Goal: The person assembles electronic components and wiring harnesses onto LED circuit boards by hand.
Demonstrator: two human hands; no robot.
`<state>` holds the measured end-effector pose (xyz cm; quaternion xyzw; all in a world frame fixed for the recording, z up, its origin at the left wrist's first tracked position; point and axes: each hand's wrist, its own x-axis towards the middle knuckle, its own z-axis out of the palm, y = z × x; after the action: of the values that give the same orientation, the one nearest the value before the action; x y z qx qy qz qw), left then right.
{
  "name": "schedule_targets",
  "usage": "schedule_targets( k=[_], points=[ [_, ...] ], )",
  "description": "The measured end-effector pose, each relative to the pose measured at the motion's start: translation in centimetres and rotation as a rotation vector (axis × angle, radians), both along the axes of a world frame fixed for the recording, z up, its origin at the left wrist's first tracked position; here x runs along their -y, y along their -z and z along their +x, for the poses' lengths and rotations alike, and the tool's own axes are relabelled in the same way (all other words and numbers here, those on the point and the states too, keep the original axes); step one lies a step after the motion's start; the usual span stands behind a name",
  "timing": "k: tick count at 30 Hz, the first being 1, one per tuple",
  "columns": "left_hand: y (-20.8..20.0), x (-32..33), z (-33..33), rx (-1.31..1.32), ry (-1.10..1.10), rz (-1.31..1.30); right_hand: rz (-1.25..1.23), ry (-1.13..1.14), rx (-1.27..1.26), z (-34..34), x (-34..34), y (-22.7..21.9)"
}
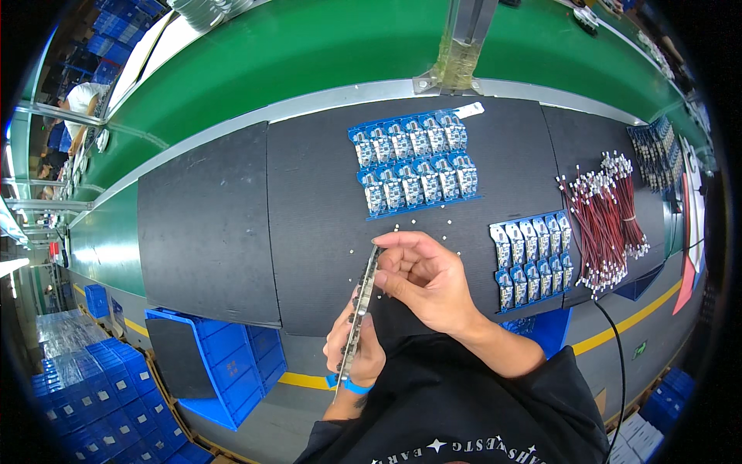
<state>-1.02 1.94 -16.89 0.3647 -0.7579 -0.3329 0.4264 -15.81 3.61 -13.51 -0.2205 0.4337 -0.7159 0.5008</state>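
A panel of circuit boards (357,321) stands tilted almost edge-on in front of me. My left hand (355,352) grips its lower part, with the fingers behind and the thumb in front. At the upper end, my right hand (425,282) has its index finger on the top edge and its thumb against the face. Whether a small part sits between those right fingers is hidden. Beyond my hands lies a blue circuit-board panel (417,164) with two rows of boards. Another such panel (532,261) rests on the mat to the right. Tiny white pieces (413,222) are scattered near my fingertips.
Red wire bundles with white connectors (603,224) lie at the right, with stacked boards (655,155) behind them. A metal post (462,46) rises at the bench's far edge. Blue crates (232,356) stand below at left. A black cable (621,363) hangs at right.
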Motion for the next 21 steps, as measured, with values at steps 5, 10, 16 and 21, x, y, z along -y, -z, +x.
schedule_targets(
  k=[5,10,16,21],
  points=[
    [0.18,-0.30,0.17,0.037,-0.046,-0.016,0.018,0.053,-0.018,0.06,0.32,-0.04],
    [0.24,-0.09,0.05,0.014,-0.046,-0.028,0.026,0.013,0.011,0.05,0.21,0.22],
    [0.38,-0.08,0.31,0.009,-0.035,-0.002,0.046,0.035,-0.023,-0.19,0.54,0.27],
    [0.86,-0.06,0.37,0.012,-0.076,-0.029,0.018,-0.013,-0.032,-0.48,0.27,0.39]
  ],
)
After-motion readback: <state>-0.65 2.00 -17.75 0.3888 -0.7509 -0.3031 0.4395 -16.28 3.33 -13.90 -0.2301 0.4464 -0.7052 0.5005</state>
